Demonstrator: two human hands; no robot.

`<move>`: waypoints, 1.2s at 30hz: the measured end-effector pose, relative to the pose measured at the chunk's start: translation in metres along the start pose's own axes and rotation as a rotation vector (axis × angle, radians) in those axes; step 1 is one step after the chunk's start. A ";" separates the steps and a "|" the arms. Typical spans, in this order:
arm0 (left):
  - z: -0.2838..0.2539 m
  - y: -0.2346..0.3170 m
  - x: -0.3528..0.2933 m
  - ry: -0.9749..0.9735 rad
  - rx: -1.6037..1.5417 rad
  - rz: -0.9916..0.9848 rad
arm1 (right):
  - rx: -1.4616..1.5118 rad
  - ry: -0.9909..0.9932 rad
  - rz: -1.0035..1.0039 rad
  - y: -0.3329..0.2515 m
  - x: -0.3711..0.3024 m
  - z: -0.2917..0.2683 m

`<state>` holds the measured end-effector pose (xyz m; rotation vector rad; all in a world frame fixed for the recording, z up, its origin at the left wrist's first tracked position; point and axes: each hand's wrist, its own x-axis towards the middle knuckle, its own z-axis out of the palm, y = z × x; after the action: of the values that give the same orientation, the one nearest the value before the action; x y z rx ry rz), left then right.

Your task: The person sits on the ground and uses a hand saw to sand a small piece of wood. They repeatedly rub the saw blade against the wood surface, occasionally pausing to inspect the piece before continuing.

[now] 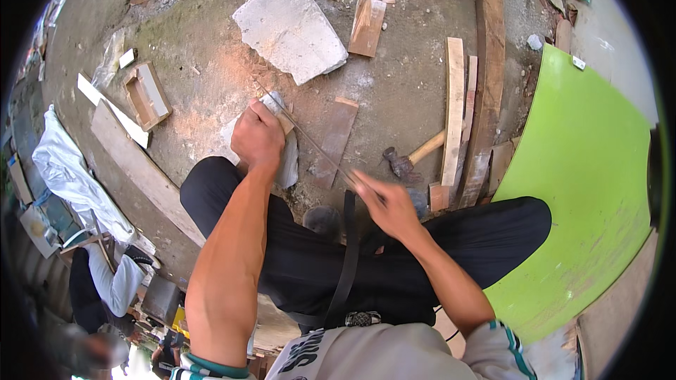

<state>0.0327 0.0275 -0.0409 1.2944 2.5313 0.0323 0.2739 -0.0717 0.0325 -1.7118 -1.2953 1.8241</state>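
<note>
My left hand point(257, 134) is closed in a fist over a small block of wood point(286, 124), pressing it on a pale stone point(289, 162). My right hand point(386, 204), a little blurred, grips the near end of a long thin saw blade point(304, 132). The blade runs slantwise up to the left, past the left hand's fingers and across the wood. How the teeth sit is too fine to see. Orange sawdust point(211, 91) covers the ground beyond the left hand.
A hammer point(405, 162) lies right of my hands, beside long wood strips point(453, 112) and a thick plank point(489, 63). Ahead sit a flat white stone point(292, 32) and wood pieces point(367, 27). A green panel point(577, 190) stands at right, a small wooden box point(147, 96) at left.
</note>
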 end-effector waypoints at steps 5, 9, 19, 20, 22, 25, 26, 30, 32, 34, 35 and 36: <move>0.002 0.002 0.001 -0.001 0.032 -0.031 | -0.155 -0.108 0.120 -0.048 0.070 0.012; -0.004 -0.002 0.001 -0.002 0.014 -0.045 | 0.007 -0.007 0.006 -0.001 -0.015 -0.008; 0.001 -0.004 0.004 -0.010 0.000 -0.032 | -0.158 -0.006 0.022 -0.013 0.034 0.005; -0.001 -0.004 0.004 -0.007 0.000 -0.025 | -0.112 -0.014 0.056 -0.012 0.013 -0.006; -0.001 -0.002 -0.001 -0.020 -0.008 -0.022 | -0.062 -0.015 0.111 -0.019 -0.019 -0.024; -0.001 0.000 0.001 -0.013 -0.034 -0.032 | -0.070 -0.002 0.077 -0.035 -0.026 -0.033; -0.001 -0.001 0.001 -0.001 -0.052 -0.029 | -0.100 0.005 0.031 -0.039 -0.025 -0.031; -0.003 -0.001 0.001 -0.019 -0.068 -0.094 | -0.108 -0.122 0.312 -0.096 -0.020 -0.031; -0.002 -0.002 0.001 0.000 -0.073 -0.105 | -0.079 -0.087 0.152 -0.095 -0.028 -0.029; -0.001 -0.004 0.002 0.003 -0.064 -0.108 | 0.001 -0.068 0.007 -0.084 -0.037 -0.026; 0.000 -0.003 0.002 -0.005 -0.054 -0.105 | -0.023 -0.039 -0.116 -0.073 -0.039 -0.023; 0.001 -0.003 0.001 -0.013 -0.044 -0.102 | -0.051 -0.006 -0.241 -0.062 -0.041 -0.019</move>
<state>0.0298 0.0267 -0.0426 1.1444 2.5668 0.0565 0.2797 -0.0615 0.1082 -1.5011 -1.4907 1.6733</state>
